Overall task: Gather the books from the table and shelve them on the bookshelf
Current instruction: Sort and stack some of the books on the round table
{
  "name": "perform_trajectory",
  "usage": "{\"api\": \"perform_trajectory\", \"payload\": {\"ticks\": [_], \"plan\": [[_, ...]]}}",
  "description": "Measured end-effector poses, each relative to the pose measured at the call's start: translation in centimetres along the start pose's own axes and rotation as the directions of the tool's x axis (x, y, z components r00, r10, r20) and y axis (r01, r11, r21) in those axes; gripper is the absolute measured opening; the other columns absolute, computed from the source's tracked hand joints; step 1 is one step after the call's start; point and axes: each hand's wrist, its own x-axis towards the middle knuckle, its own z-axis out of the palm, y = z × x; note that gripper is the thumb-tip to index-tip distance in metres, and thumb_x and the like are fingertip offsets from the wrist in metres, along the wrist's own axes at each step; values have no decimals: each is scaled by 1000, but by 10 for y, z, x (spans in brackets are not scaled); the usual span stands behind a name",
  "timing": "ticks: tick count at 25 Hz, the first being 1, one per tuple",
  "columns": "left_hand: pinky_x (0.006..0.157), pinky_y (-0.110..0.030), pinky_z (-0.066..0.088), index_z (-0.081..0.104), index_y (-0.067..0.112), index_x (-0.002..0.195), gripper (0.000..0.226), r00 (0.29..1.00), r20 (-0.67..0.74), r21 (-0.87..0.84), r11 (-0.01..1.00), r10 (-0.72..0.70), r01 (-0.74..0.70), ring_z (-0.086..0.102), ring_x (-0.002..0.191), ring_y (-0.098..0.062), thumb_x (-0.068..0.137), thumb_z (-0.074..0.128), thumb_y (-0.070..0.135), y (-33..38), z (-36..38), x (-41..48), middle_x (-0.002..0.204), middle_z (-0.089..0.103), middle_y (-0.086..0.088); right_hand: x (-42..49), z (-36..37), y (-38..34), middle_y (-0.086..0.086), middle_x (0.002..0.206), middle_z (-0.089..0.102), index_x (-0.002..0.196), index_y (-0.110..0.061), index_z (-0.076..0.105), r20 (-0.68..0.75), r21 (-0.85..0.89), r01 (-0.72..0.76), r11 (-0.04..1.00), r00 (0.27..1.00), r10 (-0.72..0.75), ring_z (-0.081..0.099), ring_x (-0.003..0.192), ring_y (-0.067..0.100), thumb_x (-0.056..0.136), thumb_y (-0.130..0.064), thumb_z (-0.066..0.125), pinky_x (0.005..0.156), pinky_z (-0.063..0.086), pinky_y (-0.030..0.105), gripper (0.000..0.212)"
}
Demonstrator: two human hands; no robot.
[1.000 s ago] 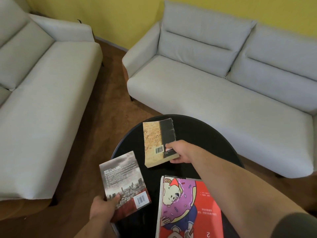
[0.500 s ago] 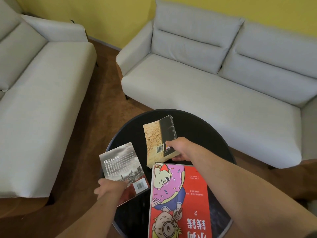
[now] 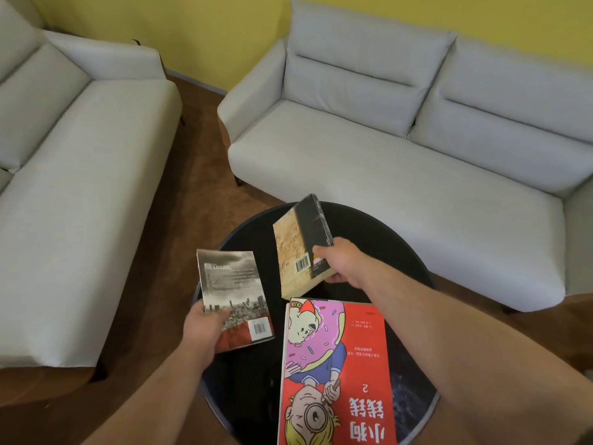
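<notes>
Fingers (image 3: pixel 334 279) of the right hand (image 3: pixel 341 263) curl under the near edge of a tan-and-black paperback (image 3: pixel 298 248), and the thumb presses on its back cover beside the barcode, so the grip is closed firmly on the book. That paperback is tilted, its far end raised above the middle of the round black table (image 3: pixel 378 232). At the table's left edge, the left hand (image 3: pixel 202 330) pinches the near-left corner of a grey paperback (image 3: pixel 232 293) printed with a city skyline, thumb on top and the other fingers hidden beneath. Whether this book rests on the tabletop or is lifted off it I cannot tell. A large red book (image 3: pixel 362 348), showing a cartoon dog in a pink doughnut, lies flat on the near part of the table with neither hand on it. Its far edge is just beside the tan-and-black paperback's lower corner. Both forearms are bare. Beyond the table a pale grey sofa (image 3: pixel 401 149) stands against a yellow wall (image 3: pixel 199 30). A second sofa (image 3: pixel 70 162) of the same grey runs along the left side, and brown floor (image 3: pixel 199 175) shows between them.
</notes>
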Motion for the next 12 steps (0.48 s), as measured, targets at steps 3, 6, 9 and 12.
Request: {"api": "perform_trajectory", "payload": {"ticks": [3,6,9,12], "plan": [[93,-53,56,62,20,114,22,979,60,42,979,196,-198,71,100,-29,96,62,8,38,-16,-26,114,72,-8,-20,-21,-23,8,114,70,127,-17,53,-45,49,118,992,992,-116,68,98,21,101,-25,58,71,56,34,28],[85,-50,59,59,25,119,22,939,107,11,944,326,-329,73,99,-26,98,60,16,68,-33,-66,112,72,-2,-55,-46,-33,6,115,71,127,-17,54,-122,168,194,966,977,-175,68,101,20,101,-26,58,67,57,31,29],[70,-34,60,58,25,124,25,894,137,-13,903,426,-429,77,90,-18,100,58,16,79,-42,-107,110,74,0,-97,-71,-28,4,115,71,128,-18,54,-187,256,260,931,958,-217,69,102,20,100,-30,57,67,56,31,30],[84,-51,59,61,25,123,27,885,217,-90,911,413,-403,76,97,-25,98,59,15,70,-48,-139,115,75,-5,-139,-91,-11,3,111,73,125,-20,55,-234,291,305,907,942,-242,71,98,19,101,-30,57,67,56,31,27]]}}
